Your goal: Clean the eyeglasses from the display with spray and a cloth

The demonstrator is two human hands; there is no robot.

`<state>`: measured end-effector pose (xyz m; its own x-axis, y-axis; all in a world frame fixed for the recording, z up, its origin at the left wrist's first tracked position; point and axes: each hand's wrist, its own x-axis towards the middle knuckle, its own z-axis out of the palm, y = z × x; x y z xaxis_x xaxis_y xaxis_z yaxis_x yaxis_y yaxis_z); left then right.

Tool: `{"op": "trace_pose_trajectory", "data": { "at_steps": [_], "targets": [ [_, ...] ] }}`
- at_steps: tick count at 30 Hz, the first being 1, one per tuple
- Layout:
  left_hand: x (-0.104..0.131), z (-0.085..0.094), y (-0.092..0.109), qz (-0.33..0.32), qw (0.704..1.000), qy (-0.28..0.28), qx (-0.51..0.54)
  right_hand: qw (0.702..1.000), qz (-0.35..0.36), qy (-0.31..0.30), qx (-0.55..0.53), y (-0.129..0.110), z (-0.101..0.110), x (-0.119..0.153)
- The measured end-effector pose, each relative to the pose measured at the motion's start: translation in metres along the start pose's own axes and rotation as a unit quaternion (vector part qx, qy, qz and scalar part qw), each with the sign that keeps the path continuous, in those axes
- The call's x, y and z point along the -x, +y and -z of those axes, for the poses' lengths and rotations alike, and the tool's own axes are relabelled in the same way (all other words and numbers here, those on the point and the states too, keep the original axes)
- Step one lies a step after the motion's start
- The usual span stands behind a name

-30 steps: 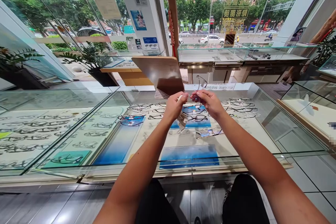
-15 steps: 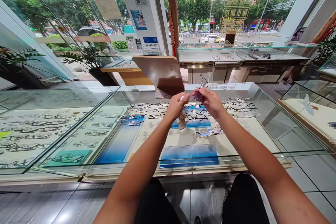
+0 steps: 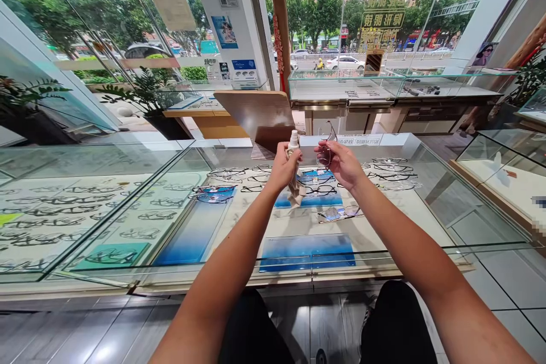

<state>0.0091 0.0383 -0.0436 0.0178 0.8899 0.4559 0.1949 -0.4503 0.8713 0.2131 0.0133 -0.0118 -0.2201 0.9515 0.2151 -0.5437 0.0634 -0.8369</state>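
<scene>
My left hand [image 3: 285,166] is closed around a small white spray bottle [image 3: 293,140], held upright with its nozzle on top. A crumpled beige cloth [image 3: 296,193] hangs below the same hand. In my right hand [image 3: 342,162] a pair of eyeglasses [image 3: 324,156] is pinched, one lens facing the bottle and a thin dark temple sticking up. The bottle and the glasses are apart, a short gap between them. Both hands are above a glass display case with rows of eyeglass frames [image 3: 319,191] in it.
The glass display case [image 3: 443,239] spans the area before me, with blue panels [image 3: 307,253] inside. Behind it stands a brown wooden chair back [image 3: 260,114]. Another glass case [image 3: 503,176] is at the right. Potted plants [image 3: 143,96] stand near the window.
The spray bottle in my left hand has tilted upright, and its nozzle now shows. The hands have moved slightly apart, and the glasses in my right hand have turned a little.
</scene>
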Motion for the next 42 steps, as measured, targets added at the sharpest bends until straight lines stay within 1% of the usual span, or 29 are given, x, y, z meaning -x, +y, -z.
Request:
{"op": "trace_pose_trajectory", "data": {
  "at_steps": [2, 4, 5, 7, 12, 17, 20, 23, 27, 30, 32, 34, 35, 36, 37, 39, 41, 42],
  "targets": [
    [-0.003, 0.002, -0.007, -0.018, 0.997, 0.025, -0.074, 1.0, -0.001, 0.006, -0.004, -0.001, 0.002, -0.001],
    [-0.005, 0.005, -0.011, -0.026, 0.985, 0.043, -0.167, 1.0, 0.001, 0.008, -0.003, -0.002, 0.004, -0.002],
    [-0.005, 0.006, -0.012, -0.024, 0.978, 0.047, -0.204, 1.0, 0.003, 0.007, -0.002, -0.002, 0.004, -0.002],
    [-0.006, 0.009, -0.014, -0.014, 0.968, 0.036, -0.247, 1.0, 0.004, 0.005, -0.004, -0.002, 0.004, -0.003],
    [-0.005, 0.011, -0.019, 0.016, 0.953, 0.016, -0.302, 1.0, -0.009, 0.005, -0.022, -0.002, 0.002, -0.002],
    [-0.003, 0.007, -0.024, 0.067, 0.928, 0.021, -0.365, 1.0, -0.014, 0.007, -0.027, -0.004, -0.001, -0.002],
    [-0.003, 0.007, -0.026, 0.087, 0.92, 0.025, -0.382, 1.0, -0.013, 0.006, -0.023, -0.004, -0.001, -0.001],
    [-0.005, 0.007, -0.03, 0.099, 0.919, 0.028, -0.381, 1.0, -0.011, 0.003, -0.021, -0.004, -0.001, 0.0],
    [-0.005, 0.006, -0.031, 0.104, 0.922, 0.027, -0.372, 1.0, -0.011, 0.007, -0.008, -0.004, 0.0, 0.0],
    [-0.004, 0.007, -0.022, 0.092, 0.927, 0.03, -0.362, 1.0, -0.012, 0.008, -0.005, -0.004, 0.0, 0.0],
    [-0.003, 0.01, -0.011, 0.076, 0.93, 0.069, -0.354, 1.0, -0.01, 0.01, -0.009, -0.006, -0.001, 0.0],
    [-0.002, 0.016, 0.002, 0.05, 0.934, 0.131, -0.328, 1.0, -0.009, 0.013, -0.012, -0.008, -0.001, 0.001],
    [-0.003, 0.02, 0.009, 0.034, 0.942, 0.154, -0.298, 1.0, -0.008, 0.013, -0.013, -0.009, -0.001, 0.001],
    [-0.003, 0.023, 0.016, 0.022, 0.953, 0.163, -0.255, 1.0, -0.008, 0.014, -0.013, -0.009, -0.001, 0.001],
    [-0.002, 0.027, 0.023, 0.02, 0.966, 0.163, -0.201, 1.0, -0.007, 0.014, -0.014, -0.01, -0.002, 0.002],
    [-0.001, 0.031, 0.036, 0.036, 0.988, 0.132, -0.079, 1.0, -0.005, 0.016, -0.013, -0.011, -0.002, 0.002],
    [0.002, 0.033, 0.048, 0.057, 0.995, 0.082, 0.022, 1.0, -0.004, 0.014, -0.012, -0.01, -0.003, 0.003],
    [0.004, 0.033, 0.053, 0.063, 0.995, 0.057, 0.055, 1.0, -0.002, 0.01, -0.011, -0.01, -0.003, 0.003]
  ]
}}
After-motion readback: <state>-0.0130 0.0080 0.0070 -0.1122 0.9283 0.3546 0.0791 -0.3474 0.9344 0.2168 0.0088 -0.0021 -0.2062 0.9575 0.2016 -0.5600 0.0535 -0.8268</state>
